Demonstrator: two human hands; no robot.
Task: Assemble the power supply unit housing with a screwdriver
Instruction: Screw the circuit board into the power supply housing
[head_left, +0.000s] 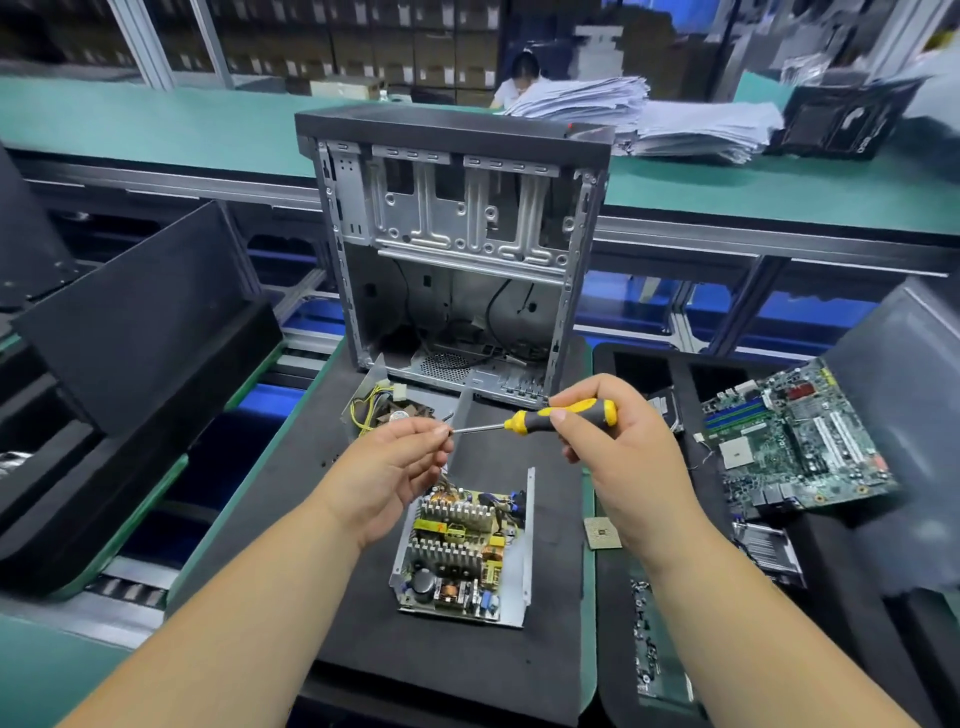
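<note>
Gripping the screwdriver (561, 417) handle, right hand (618, 452) steady, left hand (400, 462) pinches its tip above the fragile, open power supply unit (462, 556).

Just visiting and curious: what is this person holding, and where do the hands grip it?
A screwdriver: the right hand grips its yellow-and-black handle, while the left hand pinches the tip of its metal shaft.

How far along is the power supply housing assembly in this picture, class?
Done: the board sits in the open housing base on the mat.
In hand: the right hand grips the screwdriver; the left hand pinches at its tip, where any screw is too small to see.
Left: the cover lies apart behind the base, unfitted, no screws driven.
</note>
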